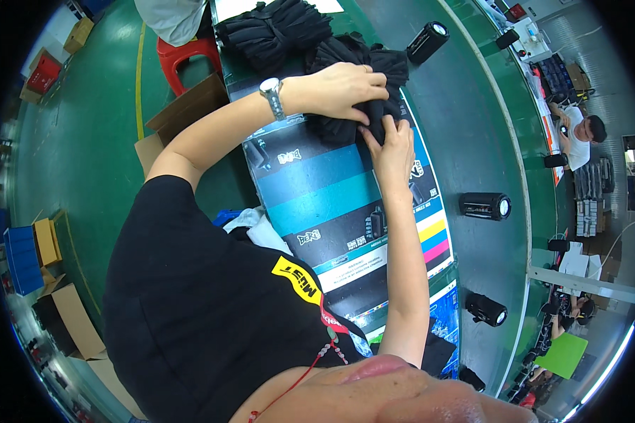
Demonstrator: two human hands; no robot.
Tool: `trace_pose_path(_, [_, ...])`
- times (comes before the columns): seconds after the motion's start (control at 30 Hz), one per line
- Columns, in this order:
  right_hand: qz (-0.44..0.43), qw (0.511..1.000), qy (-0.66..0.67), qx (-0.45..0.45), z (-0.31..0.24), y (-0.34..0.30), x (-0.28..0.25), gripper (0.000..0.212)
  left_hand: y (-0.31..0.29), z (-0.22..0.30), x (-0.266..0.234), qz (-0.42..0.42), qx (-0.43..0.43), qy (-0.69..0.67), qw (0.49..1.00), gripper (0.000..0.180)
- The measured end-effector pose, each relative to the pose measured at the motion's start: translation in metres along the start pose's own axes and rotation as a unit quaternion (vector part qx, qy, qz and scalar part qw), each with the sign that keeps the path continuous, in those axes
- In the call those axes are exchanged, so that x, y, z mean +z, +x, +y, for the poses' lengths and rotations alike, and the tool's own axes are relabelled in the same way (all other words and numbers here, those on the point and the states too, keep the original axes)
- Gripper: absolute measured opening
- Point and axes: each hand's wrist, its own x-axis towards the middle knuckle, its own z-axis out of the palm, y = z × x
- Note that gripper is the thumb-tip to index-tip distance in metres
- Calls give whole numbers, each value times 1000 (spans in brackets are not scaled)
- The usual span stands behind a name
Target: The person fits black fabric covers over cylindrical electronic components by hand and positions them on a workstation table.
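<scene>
Both my hands are at a gathered bundle of black fabric [335, 132] on the far part of a table covered with printed sheets. My left hand [346, 92], with a watch on its wrist, reaches over from the left, its fingers bent down onto the cloth. From below comes my right hand [392, 158], thumb and fingers pinching a dark fold or strip of the bundle close to the left fingertips. What exactly lies between the fingers is partly hidden. Just beyond, another tied black fabric bundle [271, 32] lies on the table.
Right of the table, black cylindrical devices [481, 206] stand along a grey line. Left are a red stool [183, 62] and an open cardboard box [190, 109]. Printed sheets [317, 194] cover the tabletop. A person in white [578, 137] sits at the far right bench.
</scene>
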Motion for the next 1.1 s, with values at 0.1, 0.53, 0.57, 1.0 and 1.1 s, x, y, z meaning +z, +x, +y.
trace_pose_path(0.1, [-51,996,66,-15,2,-1,-9,30,-5,-2,-3,3,30,12,999,46])
trace_pose_path(0.53, [-117,980,154,55,21,-21,-44,21,-26,8,-23,-23,70,-7,997,41])
trace_pose_path(0.57, [-126,978,155,64,17,-20,-49,22,-27,8,-23,-31,68,-6,997,40])
trace_pose_path(1.0, [-251,864,368,234,50,-79,-99,27,-48,21,-23,5,101,-53,993,31])
trace_pose_path(1.1, [-183,912,269,248,96,-110,-108,23,-54,1,-31,50,48,-84,994,34])
